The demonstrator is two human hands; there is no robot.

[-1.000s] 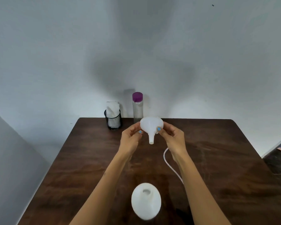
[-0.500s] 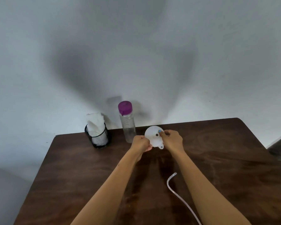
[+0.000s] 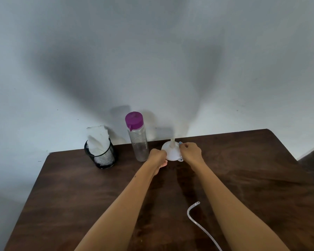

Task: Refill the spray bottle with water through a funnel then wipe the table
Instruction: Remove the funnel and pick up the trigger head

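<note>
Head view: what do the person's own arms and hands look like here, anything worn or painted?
Both forearms are bare, with no sleeve reaching into the frame and no watch, bracelet or ring to be seen. The right hand has a light blue painted nail showing at a fingertip. The left hand shows no nails from this angle. A small dark spot sits on the left forearm near the wrist.

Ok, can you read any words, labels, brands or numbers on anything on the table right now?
None: no readable text in this view.
Bottle with the purple cap: no label or print visible.
Funnel: plain white, no markings visible.
Mesh cup holding tissues: nothing printed.
Tube: no markings visible.
</note>
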